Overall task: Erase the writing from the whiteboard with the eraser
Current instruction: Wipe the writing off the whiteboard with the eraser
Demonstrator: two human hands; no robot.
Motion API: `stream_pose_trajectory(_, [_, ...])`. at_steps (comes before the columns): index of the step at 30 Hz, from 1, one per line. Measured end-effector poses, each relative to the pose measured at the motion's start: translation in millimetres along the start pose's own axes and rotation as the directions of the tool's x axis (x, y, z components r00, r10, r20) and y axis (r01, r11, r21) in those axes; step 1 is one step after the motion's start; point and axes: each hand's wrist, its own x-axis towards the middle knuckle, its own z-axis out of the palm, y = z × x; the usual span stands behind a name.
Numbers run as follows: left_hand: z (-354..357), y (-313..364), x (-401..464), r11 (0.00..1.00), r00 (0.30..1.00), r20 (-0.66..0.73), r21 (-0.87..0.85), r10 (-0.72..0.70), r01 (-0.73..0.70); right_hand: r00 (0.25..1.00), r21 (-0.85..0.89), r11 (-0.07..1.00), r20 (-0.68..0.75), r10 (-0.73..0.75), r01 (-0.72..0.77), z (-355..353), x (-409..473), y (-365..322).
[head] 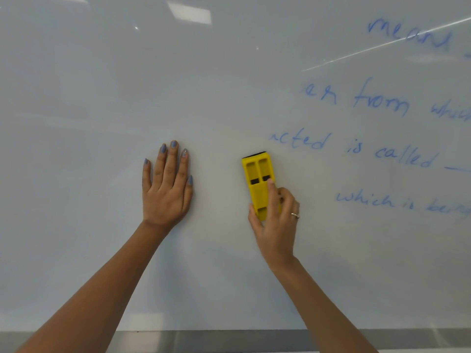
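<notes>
Right hand (276, 220) grips yellow eraser (260, 184), black pad against whiteboard (102, 98).

whiteboard (178, 85): white, glossy
writing (377, 149), right: blue
eraser (258, 179): yellow body, black felt
left hand (167, 189) nails: grey-blue polish
ring (295, 215), right hand (276, 225): silver
board's bottom edge (229, 340): grey

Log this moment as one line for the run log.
right hand: holds eraser on whiteboard | left hand: flat on board | writing: blue, remains at right | left side clean
</notes>
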Motion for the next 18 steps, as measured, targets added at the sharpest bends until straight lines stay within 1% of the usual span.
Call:
stream_pose_trajectory(2, [1,0,-1,1.000,1.000,0.000,0.010,0.003,-0.003,0.983,-0.049,0.982,0.034,-0.180,0.181,2,-7,-3])
stream_pose_trajectory(4, [2,0,-1,1.000,1.000,-0.005,0.026,0.004,-0.004,0.938,-0.093,0.934,0.076,-0.339,0.345,2,-14,-4])
stream_pose_trajectory(5, [3,1,-1,1.000,1.000,-0.010,0.031,0.005,-0.005,0.918,-0.104,0.913,0.090,-0.387,0.395,1,-16,-3])
stream_pose_trajectory(7, [3,1,-1,0.999,1.000,-0.018,0.036,0.009,-0.009,0.906,-0.104,0.901,0.097,-0.412,0.420,-3,-18,5])
stream_pose_trajectory(9, [2,1,0,0.999,1.000,-0.015,0.037,0.008,-0.007,0.921,-0.082,0.919,0.083,-0.380,0.386,-8,-17,20])
stream_pose_trajectory(12, [0,2,2,0.999,1.000,-0.009,0.034,-0.006,0.006,0.965,-0.028,0.966,0.053,-0.256,0.257,-17,-13,49])
stream_pose_trajectory(15, [-4,7,6,0.999,1.000,0.002,0.029,-0.022,0.022,0.999,0.016,0.999,-0.027,-0.034,0.034,-24,-6,74])
stream_pose_trajectory(18, [-10,21,12,0.994,0.995,0.035,-0.053,-0.096,0.098,0.981,0.113,0.980,-0.080,0.176,-0.166,-28,5,82])
